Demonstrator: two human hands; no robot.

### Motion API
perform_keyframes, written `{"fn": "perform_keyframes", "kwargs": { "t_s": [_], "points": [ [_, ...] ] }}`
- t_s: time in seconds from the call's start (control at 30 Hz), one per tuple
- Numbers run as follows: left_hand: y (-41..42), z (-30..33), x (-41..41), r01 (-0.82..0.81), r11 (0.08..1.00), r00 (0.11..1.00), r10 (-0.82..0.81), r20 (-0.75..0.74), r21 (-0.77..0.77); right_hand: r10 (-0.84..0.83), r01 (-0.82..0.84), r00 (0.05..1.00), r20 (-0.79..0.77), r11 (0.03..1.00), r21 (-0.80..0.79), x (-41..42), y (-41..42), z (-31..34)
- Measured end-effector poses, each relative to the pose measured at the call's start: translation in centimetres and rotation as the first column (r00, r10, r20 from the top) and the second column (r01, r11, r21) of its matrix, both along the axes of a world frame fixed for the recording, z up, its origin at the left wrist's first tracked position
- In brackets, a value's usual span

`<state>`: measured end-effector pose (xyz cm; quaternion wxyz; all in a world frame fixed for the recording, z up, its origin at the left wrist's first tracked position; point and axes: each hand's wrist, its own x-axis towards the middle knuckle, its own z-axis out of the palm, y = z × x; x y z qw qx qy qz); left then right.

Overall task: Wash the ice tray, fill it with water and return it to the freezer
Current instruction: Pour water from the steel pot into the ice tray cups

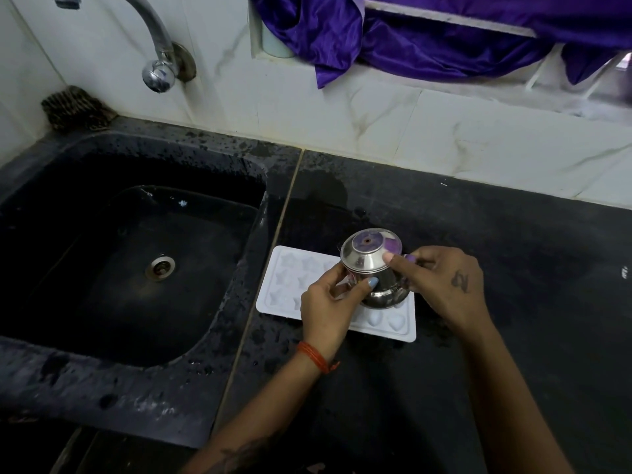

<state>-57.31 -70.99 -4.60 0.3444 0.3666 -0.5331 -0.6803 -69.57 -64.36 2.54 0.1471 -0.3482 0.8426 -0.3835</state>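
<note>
Clearly, writing: no brand, label or readable text showed on any thing; a dark mark on the back of the right hand could not be read.
Ice tray (294,285): white plastic, with star-shaped and heart-shaped hollows; it lay flat on the counter, just beside the right rim of the sink, partly hidden under both hands.
Steel pot (374,268): small and shiny, held tipped over the middle of the tray, its flat base turned up toward the camera; purple reflections showed on the base.
Left hand (328,302): fingers curled around the left side of the pot, thumb with a light blue nail pressed on its belly; an orange thread sat around the wrist.
Right hand (441,285): it gripped the right side of the pot, thumb on the flared part, fingers curled behind it.
Counter (478,336): black stone, wet with many drops near the sink; a thin pale seam ran between the sink part and the rest.
Sink (136,381): black, deep, with a metal drain at the bottom.
Tap (157,56): chrome, curved, fixed on the white marbled wall tiles above the sink.
Scrubber (77,107): a dark one at the back left corner.
Room: purple shiny cloth (427,35) hung over a window ledge above the counter.
</note>
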Motion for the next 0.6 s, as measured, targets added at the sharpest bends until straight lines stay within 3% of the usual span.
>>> {"fn": "perform_keyframes", "kwargs": {
  "t_s": [0.3, 0.6],
  "points": [
    [0.7, -0.3, -0.5, 0.092, 0.994, 0.995, -0.089, -0.054, 0.054, 0.040, -0.015, 0.974, -0.224, 0.994, 0.110, 0.3, 0.6, 1.6],
    [1.0, -0.4, -0.8, 0.126, 0.989, 0.990, -0.120, -0.076, 0.074, 0.079, -0.021, 0.943, -0.323, 0.984, 0.179, 0.1, 0.6, 1.7]
  ]
}}
